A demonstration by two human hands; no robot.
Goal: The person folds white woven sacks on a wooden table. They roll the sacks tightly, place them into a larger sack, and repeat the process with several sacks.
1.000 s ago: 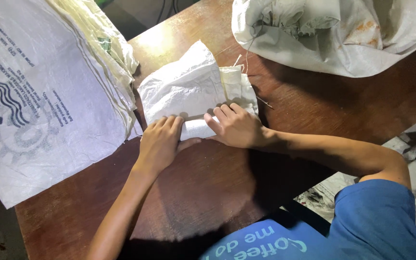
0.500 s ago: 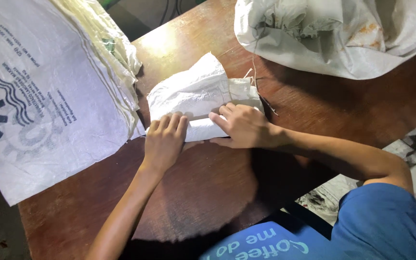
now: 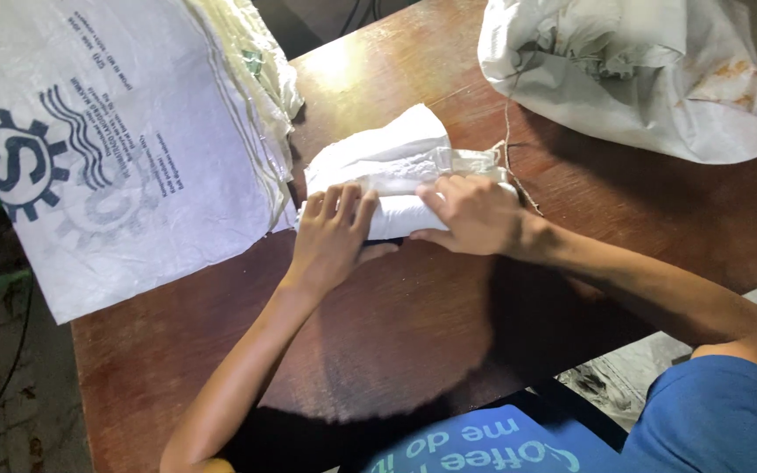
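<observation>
Both hands were pressed flat on a folded white woven sack [image 3: 387,171] lying near the middle of the brown wooden desk [image 3: 396,350], toward its far edge. The left hand [image 3: 333,235] lay palm down with fingers spread on the sack's near roll, at its left end. The right hand [image 3: 470,215] lay palm down on the same roll at its right end, fingers extended, just beside the left hand but not touching it. Neither hand was closed around the sack. A loose thread [image 3: 512,149] trailed from the sack's right end across the desk. A stack of flat printed sacks [image 3: 124,149] overhung the desk's left edge. A crumpled, stained white sack [image 3: 641,74] lay at the far right corner, well apart from the hands.
</observation>
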